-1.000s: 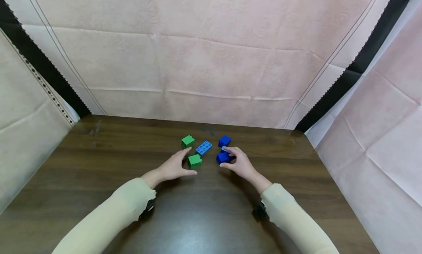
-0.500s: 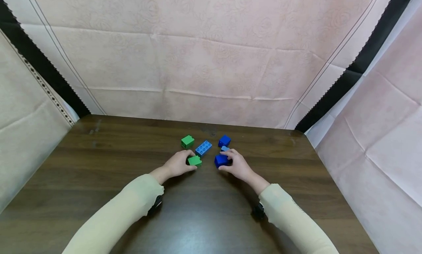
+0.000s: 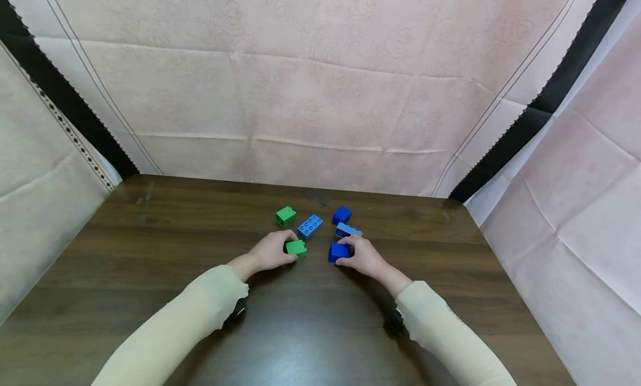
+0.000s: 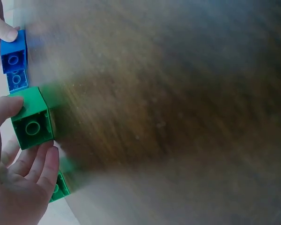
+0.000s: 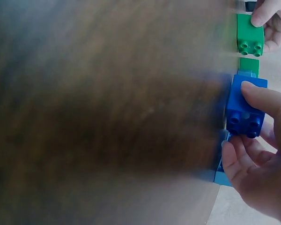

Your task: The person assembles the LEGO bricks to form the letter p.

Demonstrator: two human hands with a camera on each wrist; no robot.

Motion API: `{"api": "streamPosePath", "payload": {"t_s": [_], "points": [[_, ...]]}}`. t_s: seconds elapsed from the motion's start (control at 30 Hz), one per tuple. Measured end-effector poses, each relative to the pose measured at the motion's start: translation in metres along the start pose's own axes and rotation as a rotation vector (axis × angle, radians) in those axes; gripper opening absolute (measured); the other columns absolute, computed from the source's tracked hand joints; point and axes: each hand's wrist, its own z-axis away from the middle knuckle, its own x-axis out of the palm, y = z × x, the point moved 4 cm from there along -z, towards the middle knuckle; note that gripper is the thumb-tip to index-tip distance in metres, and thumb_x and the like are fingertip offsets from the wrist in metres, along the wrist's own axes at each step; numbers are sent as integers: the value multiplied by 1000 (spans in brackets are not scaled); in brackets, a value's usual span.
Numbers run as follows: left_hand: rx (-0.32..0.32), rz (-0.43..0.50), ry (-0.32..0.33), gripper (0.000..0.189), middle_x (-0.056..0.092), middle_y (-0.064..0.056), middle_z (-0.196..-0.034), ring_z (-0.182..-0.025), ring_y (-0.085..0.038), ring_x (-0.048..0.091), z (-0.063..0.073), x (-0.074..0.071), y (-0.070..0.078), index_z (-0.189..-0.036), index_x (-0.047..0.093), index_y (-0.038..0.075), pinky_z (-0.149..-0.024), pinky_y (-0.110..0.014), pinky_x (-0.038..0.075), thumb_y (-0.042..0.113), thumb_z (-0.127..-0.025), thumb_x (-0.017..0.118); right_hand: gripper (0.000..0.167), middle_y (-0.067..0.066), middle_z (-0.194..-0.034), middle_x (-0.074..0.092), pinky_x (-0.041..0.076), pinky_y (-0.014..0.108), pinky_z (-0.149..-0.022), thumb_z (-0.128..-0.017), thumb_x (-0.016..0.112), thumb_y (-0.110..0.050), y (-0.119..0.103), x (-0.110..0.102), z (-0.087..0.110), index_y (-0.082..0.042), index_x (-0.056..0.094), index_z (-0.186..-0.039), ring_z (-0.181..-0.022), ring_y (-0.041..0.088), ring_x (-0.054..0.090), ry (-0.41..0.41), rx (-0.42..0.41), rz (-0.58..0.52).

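Green block (image 3: 296,249), lying on its side on the wooden table's left-centre area, sits between the thumb and fingers of the left hand (image 3: 270,249), its hollow base facing the palm and its studs pointing right. Across a narrow gap, the right hand (image 3: 366,257) holds a dark blue block (image 3: 337,253) the same way, thumb near, fingers far; its hollow base faces the green studs, its own studs the right palm. One light blue block (image 3: 310,224) lies beyond the gap, closer to the left hand.
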Motion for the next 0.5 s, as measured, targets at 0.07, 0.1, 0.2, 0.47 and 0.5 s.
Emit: {"api": "streamPosePath", "payload": {"t_s": [0.07, 0.1, 0.2, 0.47, 0.5], "points": [[1, 3, 4, 32, 63, -7, -104, -89, -16, 57, 0, 0, 0, -110, 56, 5, -83, -36, 50, 15, -82, 69, 40, 13, -118, 60, 50, 43, -91, -80, 75, -19, 1, -2, 2, -7, 61, -115, -105, 27, 58, 5, 2, -14], [2, 5, 7, 32, 63, -8, -104, -88, -16, 57, 0, 0, 0, -110, 56, 5, -82, -36, 50, 15, -82, 69, 40, 14, -120, 60, 50, 45, -92, -80, 74, -19, 1, -3, 3, -7, 61, -116, -108, 29, 58, 9, 3, -23], [2, 17, 13, 33, 63, -8, -103, -86, -16, 56, 1, 0, 1, -110, 55, 4, -79, -35, 50, 14, -82, 69, 40, 17, -124, 58, 49, 47, -93, -82, 73, -17, 2, -9, 7, -6, 59, -118, -112, 32, 57, 18, 23, -59], [61, 24, 6, 39, 62, -12, -117, -101, -20, 58, 3, 1, 3, -118, 54, 5, -89, -39, 49, 11, -81, 67, 38, 20, -120, 59, 52, 46, -88, -83, 70, -13, 7, -22, 17, -7, 57, -118, -102, 31, 60, 48, 52, -141], [66, 29, 3, 39, 62, -11, -117, -102, -20, 58, 4, 1, 3, -117, 54, 6, -89, -39, 48, 10, -81, 67, 38, 20, -120, 59, 52, 45, -87, -83, 70, -13, 8, -23, 18, -7, 57, -118, -101, 30, 60, 55, 50, -147]]}}
